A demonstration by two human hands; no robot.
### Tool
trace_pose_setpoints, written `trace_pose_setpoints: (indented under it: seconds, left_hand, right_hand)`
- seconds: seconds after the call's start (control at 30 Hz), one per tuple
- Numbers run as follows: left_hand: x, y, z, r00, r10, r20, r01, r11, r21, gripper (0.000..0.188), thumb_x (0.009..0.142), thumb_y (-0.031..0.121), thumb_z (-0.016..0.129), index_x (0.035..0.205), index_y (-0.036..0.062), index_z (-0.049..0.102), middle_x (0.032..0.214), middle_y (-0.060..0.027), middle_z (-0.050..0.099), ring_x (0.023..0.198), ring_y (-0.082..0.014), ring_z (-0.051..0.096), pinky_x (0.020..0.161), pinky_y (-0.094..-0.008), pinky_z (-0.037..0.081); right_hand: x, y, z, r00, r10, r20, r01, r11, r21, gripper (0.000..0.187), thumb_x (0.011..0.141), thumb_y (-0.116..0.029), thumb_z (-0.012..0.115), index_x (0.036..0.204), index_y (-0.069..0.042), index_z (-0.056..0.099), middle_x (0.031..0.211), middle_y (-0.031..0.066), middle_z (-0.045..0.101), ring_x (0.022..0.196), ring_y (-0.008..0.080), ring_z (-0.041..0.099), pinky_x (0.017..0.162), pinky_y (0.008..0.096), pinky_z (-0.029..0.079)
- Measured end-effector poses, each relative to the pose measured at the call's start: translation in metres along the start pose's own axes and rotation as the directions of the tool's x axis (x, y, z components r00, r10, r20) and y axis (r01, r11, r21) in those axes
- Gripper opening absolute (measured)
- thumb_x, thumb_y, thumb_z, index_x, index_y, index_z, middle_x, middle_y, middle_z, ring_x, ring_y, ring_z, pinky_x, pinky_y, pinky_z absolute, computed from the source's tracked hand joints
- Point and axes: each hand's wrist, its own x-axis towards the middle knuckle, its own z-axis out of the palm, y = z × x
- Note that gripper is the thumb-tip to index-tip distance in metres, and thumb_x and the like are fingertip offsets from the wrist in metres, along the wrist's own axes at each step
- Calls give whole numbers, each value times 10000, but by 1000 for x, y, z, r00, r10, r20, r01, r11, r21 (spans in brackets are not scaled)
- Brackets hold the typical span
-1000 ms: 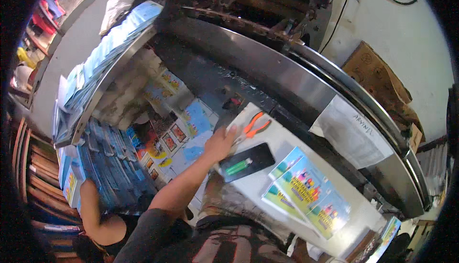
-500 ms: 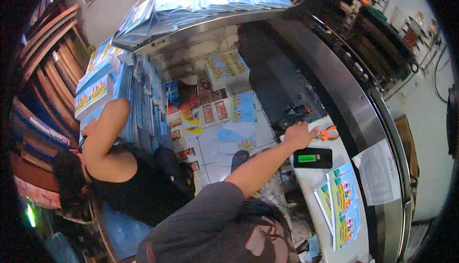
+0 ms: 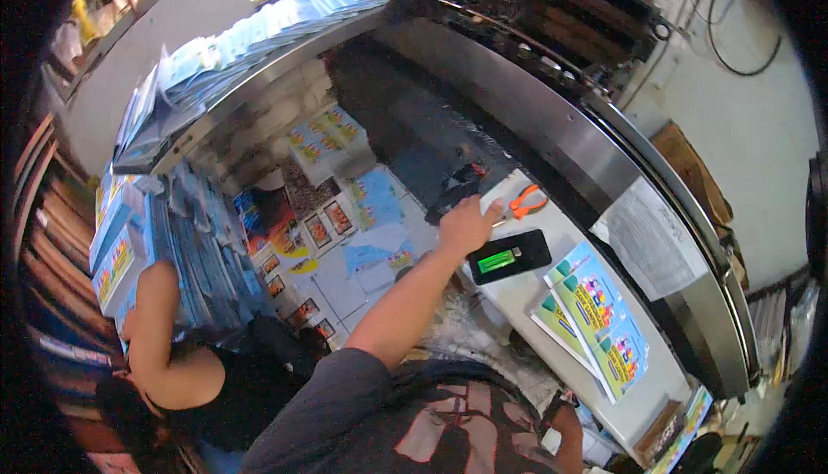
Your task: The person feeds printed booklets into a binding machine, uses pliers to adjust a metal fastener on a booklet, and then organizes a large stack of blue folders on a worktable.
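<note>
Resting at the desk's (image 3: pixel 562 228) far-left corner with the left grip (image 3: pixel 467 226), fingers bent downward, thumb toward the orange-handled pliers (image 3: pixel 528 204); cannot tell how wide the gap or whether anything is held. Look for the pliers just beside, at two o'clock, with metal tips near the thumb; could easily get pushed askew by a careless turn of the hand. Just below, at four o'clock, see a black phone (image 3: pixel 536 250) bearing a green lighter (image 3: pixel 496 262); might roll off or tip floorward if brushed by the wrist. Beyond, same direction, note overlapping printed booklets (image 3: pixel 606 319), liable to slide apart if bumped. At five o'clock, find the right grip (image 3: pixel 567 426), too obscured to read. Well apart, at nine o'clock, notice a co-worker's arm (image 3: pixel 155 306) by stacked bluish sheets (image 3: pixel 203 254).
</note>
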Motion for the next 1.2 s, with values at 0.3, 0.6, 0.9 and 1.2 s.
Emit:
trace_pose_setpoints:
  seconds: [0.3, 0.6, 0.9, 1.2]
  left_hand:
    - [2, 1, 2, 1000, 2, -9, -1, 999, 37, 651, 949, 574, 352, 1205, 19, 576, 1172, -235, 609, 1042, -406, 605, 882, -494, 478]
    - [36, 10, -21, 954, -287, 85, 287, 958, 9, 551, 962, 446, 345, 1033, 5, 667, 1005, -248, 665, 973, -424, 629, 891, -486, 476]
    - [34, 12, -3, 980, -198, -11, 198, 979, 45, 526, 957, 440, 355, 883, 20, 662, 865, -257, 663, 848, -433, 641, 797, -521, 489]
    - [36, 18, -9, 978, -203, 44, 200, 977, 66, 489, 945, 461, 415, 905, 39, 659, 856, -249, 663, 850, -424, 642, 778, -518, 491]
  right_hand:
    - [-133, -128, -249, 963, 160, -218, 26, 749, 662, 296, 830, -269, 673, 974, -12, 644, 844, 166, 692, 815, 344, 674, 717, 438, 525]
    - [-55, -82, -311, 612, 267, -744, -108, 961, 256, 671, 752, -269, 742, 1327, -48, 479, 1470, 182, 357, 1329, 409, 344, 1080, 509, 295]
    - [-69, -90, -291, 763, 198, -615, -88, 975, 205, 774, 683, -350, 781, 1317, -38, 465, 1417, 164, 407, 1288, 394, 382, 1034, 520, 328]
    - [-65, -80, -298, 766, 218, -605, -69, 963, 259, 788, 606, -383, 831, 1252, -59, 515, 1338, 147, 485, 1222, 370, 454, 987, 508, 377]
